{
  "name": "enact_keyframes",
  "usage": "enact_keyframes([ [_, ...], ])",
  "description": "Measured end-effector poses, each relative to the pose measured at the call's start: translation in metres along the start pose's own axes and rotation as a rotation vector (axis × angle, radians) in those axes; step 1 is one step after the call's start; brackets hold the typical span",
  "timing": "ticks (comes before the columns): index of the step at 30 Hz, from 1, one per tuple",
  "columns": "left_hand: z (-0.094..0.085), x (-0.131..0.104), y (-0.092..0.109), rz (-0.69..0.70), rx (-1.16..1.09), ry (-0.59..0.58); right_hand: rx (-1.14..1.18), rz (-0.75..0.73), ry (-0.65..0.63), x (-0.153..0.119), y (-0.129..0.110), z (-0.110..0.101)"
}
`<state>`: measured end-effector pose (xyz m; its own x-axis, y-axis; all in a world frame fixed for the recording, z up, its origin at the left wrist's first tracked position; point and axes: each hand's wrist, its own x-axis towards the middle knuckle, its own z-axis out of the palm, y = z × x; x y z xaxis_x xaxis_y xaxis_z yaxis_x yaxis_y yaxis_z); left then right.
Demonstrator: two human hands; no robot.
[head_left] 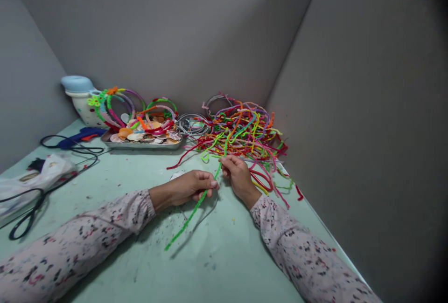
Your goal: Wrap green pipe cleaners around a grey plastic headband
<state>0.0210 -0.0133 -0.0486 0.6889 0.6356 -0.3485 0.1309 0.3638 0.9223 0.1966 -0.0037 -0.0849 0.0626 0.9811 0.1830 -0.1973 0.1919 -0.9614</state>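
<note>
- Where the metal tray point(143, 146) sits, near the rear of the table point(224, 256), the surface is pale green, with dark smudges and specks forward of the tray.
- Grey wall panels point(182, 28) stand behind the tray and to both sides; a dark seam rises to its right.
- The tray carries shells point(135, 136) and fuzzy multicoloured hoops point(156, 130).
- Left of the tray: a cream container point(86, 109) with a light blue lid, and a blue tool point(75, 140). Farther left and nearer the wearer: a black cord point(44, 193) and a plastic bag point(54, 168).
- Right of the tray: a coil of grey wire point(192, 125), then a tangled pile of fuzzy stems point(245, 130) in many colours.
- Forward and right of the tray: the green stem point(191, 218), held above the table. It is bright, slender, fuzzy and nearly straight; its near end slants free, beside a thin shadow. The far end cannot be separated from the pile.
- Hands: the left hand point(198, 185) pinches the green stem between thumb and fingers. The right hand point(238, 175) pinches it farther up, close to the pile.
</note>
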Motion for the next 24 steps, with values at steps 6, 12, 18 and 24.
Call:
enact_keyframes([
  [6,0.0007,-0.0007,-0.0005,-0.003,-0.019,-0.025,0.028,0.028,-0.029,0.0008,0.0,-0.0005],
  [12,-0.0001,0.0022,-0.0043,0.058,-0.15,-0.014,0.03,0.098,-0.134,-0.0035,-0.0025,0.0058],
  [18,-0.0008,0.0035,-0.0059,0.065,-0.092,0.035,0.069,0.113,-0.147,-0.0034,-0.0056,0.0066],
  [24,-0.0008,0.004,-0.0072,0.049,-0.031,0.065,0.151,0.111,-0.081,0.001,-0.0037,0.0023],
])
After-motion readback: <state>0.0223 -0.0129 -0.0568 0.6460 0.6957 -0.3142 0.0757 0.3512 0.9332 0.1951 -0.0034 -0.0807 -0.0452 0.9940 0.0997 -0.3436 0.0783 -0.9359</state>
